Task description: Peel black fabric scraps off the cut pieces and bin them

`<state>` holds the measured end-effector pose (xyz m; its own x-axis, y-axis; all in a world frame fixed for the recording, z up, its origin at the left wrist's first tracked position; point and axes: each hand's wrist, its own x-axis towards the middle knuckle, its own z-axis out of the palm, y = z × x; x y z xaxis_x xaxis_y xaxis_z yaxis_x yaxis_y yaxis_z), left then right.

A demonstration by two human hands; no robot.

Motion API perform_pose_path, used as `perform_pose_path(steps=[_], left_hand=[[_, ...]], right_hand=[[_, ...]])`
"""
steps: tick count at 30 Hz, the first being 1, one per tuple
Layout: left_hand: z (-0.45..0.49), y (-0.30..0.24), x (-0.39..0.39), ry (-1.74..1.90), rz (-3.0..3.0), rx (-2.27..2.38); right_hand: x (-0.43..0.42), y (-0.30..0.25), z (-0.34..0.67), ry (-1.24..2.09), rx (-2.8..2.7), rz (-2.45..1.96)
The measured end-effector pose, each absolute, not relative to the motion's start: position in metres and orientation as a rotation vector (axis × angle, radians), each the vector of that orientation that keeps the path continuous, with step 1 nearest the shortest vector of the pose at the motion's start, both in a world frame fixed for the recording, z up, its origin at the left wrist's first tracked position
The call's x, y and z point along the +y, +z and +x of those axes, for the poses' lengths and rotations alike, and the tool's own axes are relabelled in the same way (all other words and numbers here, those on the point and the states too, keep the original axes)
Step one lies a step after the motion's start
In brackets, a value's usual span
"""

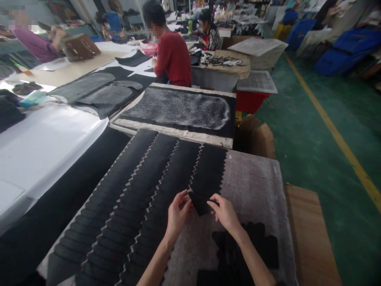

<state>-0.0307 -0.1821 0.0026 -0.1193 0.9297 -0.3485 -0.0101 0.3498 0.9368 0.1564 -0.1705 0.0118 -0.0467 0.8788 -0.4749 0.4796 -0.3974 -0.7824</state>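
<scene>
Between my two hands is a small black fabric piece [201,203], at the near end of the rightmost row of black pieces [210,167]. My left hand [179,210] pinches its left edge between thumb and fingers. On the other side, my right hand [224,210] grips the right edge in the same way. Further overlapping rows of black pieces [133,190], with zigzag edges, cover the left of the grey board [253,182]. Under and beside my right forearm lies a loose heap of black pieces [264,242].
Beyond the board, a black panel with a whitish coating [178,107] lies on another board. White sheets [44,147] cover the left table. A person in a red top [175,55] sits ahead. Cardboard [309,226] stands along the right edge, beside the green floor [327,159].
</scene>
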Motion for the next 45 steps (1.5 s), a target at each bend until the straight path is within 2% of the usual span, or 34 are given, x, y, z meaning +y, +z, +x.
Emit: perform_pose_path(steps=[6,13,22,27,33,45], left_hand=[[-0.030,-0.003,-0.190,1.018,0.804,1.444],[-0.033,-0.003,-0.196,0.970,0.958,1.472],[-0.042,-0.003,-0.200,0.674,2.094,1.531],[-0.041,-0.022,-0.199,0.519,2.428,1.533],[-0.043,-0.030,-0.199,0.436,2.481,1.517],[-0.041,-0.028,-0.201,0.491,2.439,1.531]], right_hand=[[-0.165,0.011,0.152,1.250,-1.601,-1.940],[-0.156,0.013,0.153,1.193,-1.702,-1.973],[-0.152,0.006,0.155,1.198,-1.667,-1.985],[-0.153,0.005,0.153,1.199,-1.646,-2.025],[-0.152,0.008,0.153,1.180,-1.673,-2.039],[-0.153,0.013,0.152,1.130,-1.678,-2.047]])
